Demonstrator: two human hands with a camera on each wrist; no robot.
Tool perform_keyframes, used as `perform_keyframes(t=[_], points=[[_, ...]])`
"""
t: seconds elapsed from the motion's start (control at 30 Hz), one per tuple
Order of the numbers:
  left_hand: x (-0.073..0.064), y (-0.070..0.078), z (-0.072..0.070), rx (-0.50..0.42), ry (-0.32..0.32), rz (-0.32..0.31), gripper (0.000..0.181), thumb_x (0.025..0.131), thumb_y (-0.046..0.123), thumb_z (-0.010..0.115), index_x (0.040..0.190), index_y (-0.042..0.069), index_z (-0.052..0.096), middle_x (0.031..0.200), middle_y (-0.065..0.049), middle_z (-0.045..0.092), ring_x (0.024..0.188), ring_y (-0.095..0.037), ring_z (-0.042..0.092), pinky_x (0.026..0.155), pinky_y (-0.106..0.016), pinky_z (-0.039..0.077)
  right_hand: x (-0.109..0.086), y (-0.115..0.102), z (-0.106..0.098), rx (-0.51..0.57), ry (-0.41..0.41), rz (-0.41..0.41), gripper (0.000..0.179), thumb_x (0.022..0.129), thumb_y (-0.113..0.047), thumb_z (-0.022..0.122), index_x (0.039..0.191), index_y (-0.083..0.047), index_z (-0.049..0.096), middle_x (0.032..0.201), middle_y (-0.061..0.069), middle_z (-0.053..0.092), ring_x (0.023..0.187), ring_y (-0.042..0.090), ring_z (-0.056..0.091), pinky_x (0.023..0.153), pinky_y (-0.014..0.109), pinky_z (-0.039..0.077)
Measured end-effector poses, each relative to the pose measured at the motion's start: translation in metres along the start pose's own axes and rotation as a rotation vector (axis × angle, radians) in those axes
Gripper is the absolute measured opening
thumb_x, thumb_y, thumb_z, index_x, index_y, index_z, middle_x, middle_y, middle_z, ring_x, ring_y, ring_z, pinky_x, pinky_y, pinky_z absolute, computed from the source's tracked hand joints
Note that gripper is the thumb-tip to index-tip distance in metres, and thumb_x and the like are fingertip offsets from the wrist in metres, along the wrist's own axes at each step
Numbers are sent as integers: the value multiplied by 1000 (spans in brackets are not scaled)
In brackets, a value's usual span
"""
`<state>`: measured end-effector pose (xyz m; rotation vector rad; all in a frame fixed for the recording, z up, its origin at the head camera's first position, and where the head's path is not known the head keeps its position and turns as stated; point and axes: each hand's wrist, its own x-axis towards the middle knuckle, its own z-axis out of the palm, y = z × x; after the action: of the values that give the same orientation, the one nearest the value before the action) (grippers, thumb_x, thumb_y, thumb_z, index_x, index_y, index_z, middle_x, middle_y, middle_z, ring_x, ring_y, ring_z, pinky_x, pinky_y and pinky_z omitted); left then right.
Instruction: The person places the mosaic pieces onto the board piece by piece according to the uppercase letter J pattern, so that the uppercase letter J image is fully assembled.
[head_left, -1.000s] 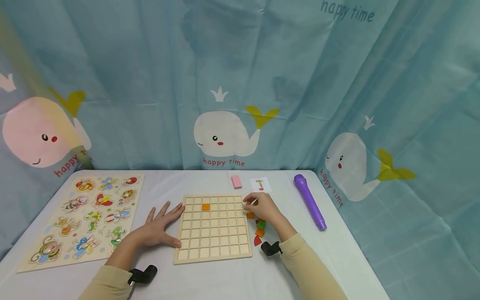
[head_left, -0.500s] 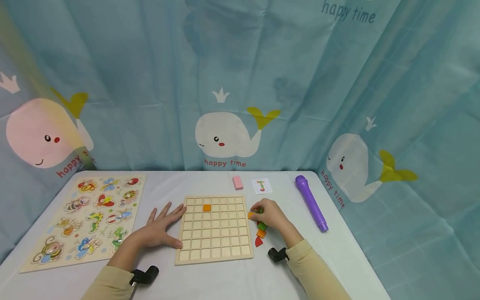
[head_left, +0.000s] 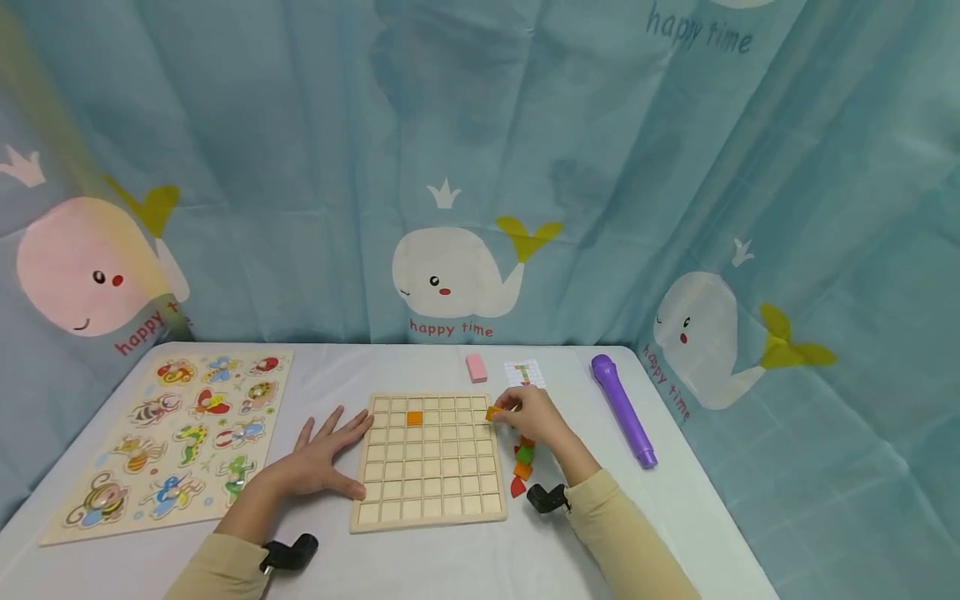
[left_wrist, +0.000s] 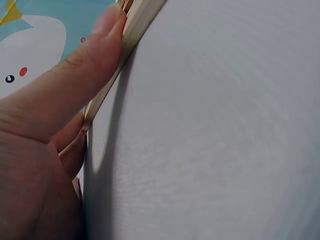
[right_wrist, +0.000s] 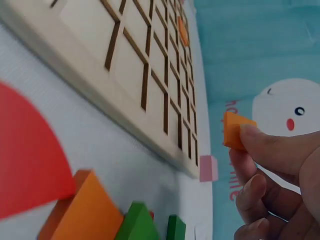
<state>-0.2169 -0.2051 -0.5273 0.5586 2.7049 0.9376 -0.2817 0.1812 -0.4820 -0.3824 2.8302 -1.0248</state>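
My right hand [head_left: 536, 417] pinches a small orange block [right_wrist: 234, 131] between thumb and fingertips. It is above the upper right corner of a wooden grid board [head_left: 429, 525]. An orange square [head_left: 415, 418] sits in one cell of the board's second row from the far side. With straight, spread fingers, my left hand [head_left: 318, 462] touches the board's left edge; its thumb [left_wrist: 75, 75] lies against the side in the left wrist view. Just right of the board are loose pieces, among them a green one [head_left: 524, 455], an orange one [head_left: 522, 472] and a red rounded one [head_left: 517, 487].
Behind the board lie a pink block [head_left: 476, 367] and a card with a coloured grid pattern [head_left: 523, 372], partly covered by my right hand. A purple microphone-shaped toy [head_left: 624, 412] lies at the right. An insect picture puzzle [head_left: 202, 450] fills the table's left side.
My right hand has gone to the loose pieces, taken hold of an orange block and come back leftward to the board's corner with it. My left hand stays at the board's edge.
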Motion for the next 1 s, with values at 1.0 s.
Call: perform_keyframes(t=[1.0], points=[[-3, 2, -3, 4, 8, 7, 122, 63, 59, 87, 160, 12, 29, 168, -14, 19, 153, -49, -6, 117, -69, -15, 39, -26, 45, 55, -49, -105, 4, 91, -22, 76, 91, -18, 76, 89, -6, 69, 75, 9, 60, 65, 24, 52]])
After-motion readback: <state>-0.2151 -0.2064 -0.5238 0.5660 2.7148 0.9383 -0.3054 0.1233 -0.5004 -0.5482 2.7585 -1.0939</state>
